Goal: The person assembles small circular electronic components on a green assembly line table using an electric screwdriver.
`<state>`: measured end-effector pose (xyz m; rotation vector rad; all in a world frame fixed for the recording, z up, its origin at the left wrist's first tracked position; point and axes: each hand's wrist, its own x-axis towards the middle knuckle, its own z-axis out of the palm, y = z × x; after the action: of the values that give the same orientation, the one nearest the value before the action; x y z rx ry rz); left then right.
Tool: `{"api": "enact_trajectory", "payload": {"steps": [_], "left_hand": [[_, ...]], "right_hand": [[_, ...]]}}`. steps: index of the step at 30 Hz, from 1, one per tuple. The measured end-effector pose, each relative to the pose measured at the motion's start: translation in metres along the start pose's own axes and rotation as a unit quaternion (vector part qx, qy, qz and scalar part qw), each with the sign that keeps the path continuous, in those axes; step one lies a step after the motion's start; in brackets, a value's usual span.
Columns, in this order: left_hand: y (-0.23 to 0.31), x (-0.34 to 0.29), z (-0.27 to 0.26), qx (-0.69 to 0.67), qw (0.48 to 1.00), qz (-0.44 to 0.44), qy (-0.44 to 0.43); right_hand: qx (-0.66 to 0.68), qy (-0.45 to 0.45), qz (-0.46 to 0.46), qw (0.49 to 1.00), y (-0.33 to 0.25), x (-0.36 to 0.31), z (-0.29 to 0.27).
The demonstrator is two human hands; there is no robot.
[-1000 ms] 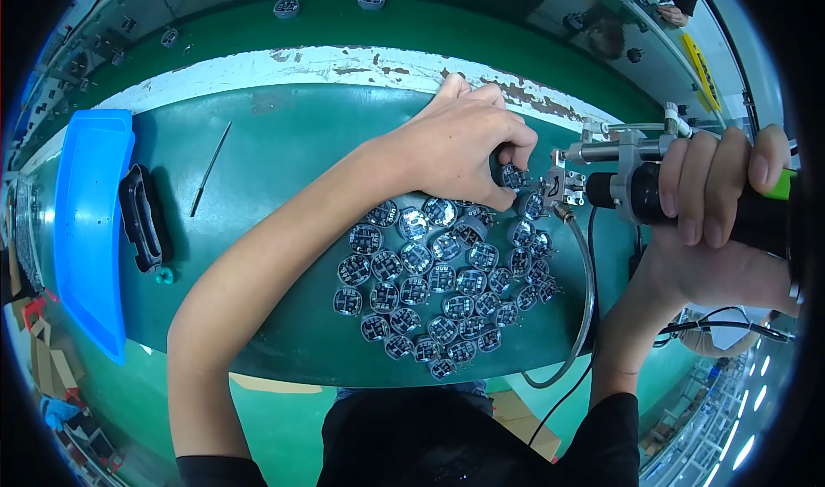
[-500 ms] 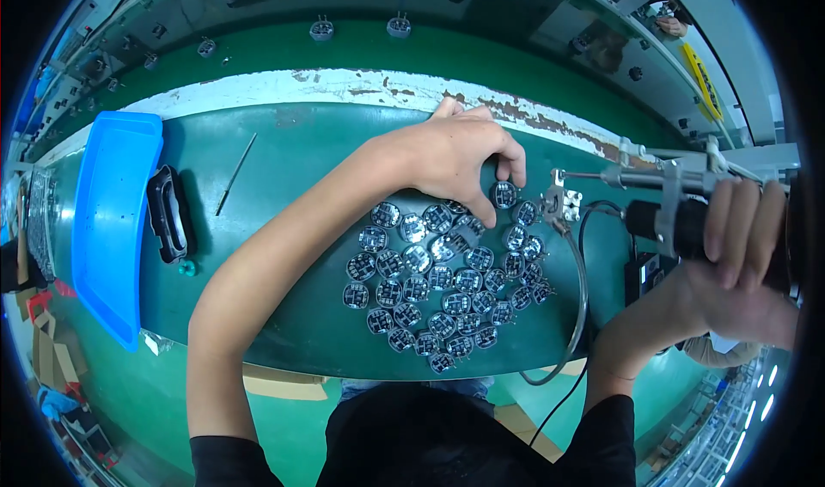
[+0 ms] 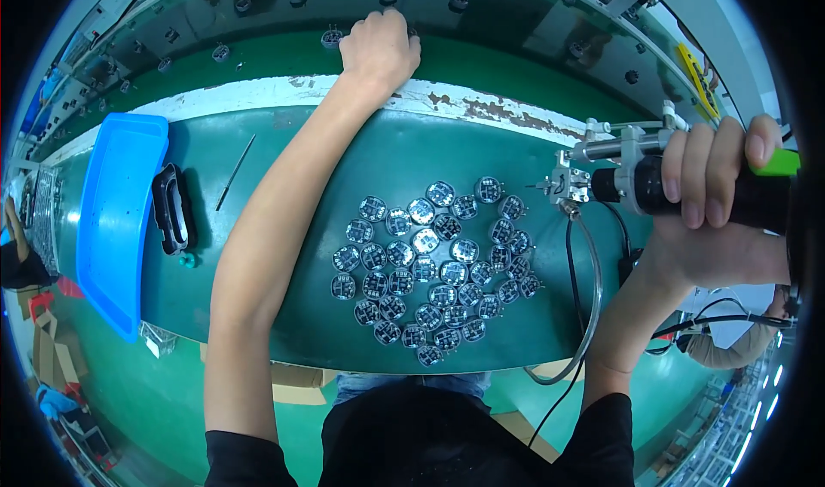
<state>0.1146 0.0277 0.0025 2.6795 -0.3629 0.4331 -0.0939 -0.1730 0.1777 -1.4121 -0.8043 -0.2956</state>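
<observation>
My left hand reaches across the table onto the far green belt, its fingers curled down. A small round part with pins is mostly hidden behind it; whether the fingers grip it does not show. My right hand is wrapped around a black powered screwdriver held sideways. A metal jaw-like head sits at its tip, with a clear hose hanging from it. Left of this tip, a cluster of round silver parts with dark circuit faces lies on the green table.
At the left stand a blue tray, a black moulded case and a small teal piece. A thin rod lies nearby. More round parts sit on the belt beyond a worn white ledge. Cables hang at right.
My left hand has moved from the cluster on the table, away and to the left, onto the belt. The screwdriver in my right hand has shifted and turned slightly.
</observation>
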Motion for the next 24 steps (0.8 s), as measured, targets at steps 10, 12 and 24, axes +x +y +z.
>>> {"api": "enact_trajectory", "payload": {"steps": [10, 12, 24], "left_hand": [[0.048, -0.065, -0.026, -0.334, 0.845, 0.378, -0.178], [0.048, -0.067, -0.019, -0.339, 0.849, 0.37, -0.167], [0.05, -0.055, -0.012, -0.34, 0.88, 0.252, -0.215]], "right_hand": [[-0.035, 0.129, 0.002, 0.991, -0.002, -0.017, -0.006], [-0.036, 0.127, 0.007, 0.991, 0.0, -0.017, -0.007], [-0.049, 0.11, 0.032, 0.992, -0.001, -0.016, -0.002]]}}
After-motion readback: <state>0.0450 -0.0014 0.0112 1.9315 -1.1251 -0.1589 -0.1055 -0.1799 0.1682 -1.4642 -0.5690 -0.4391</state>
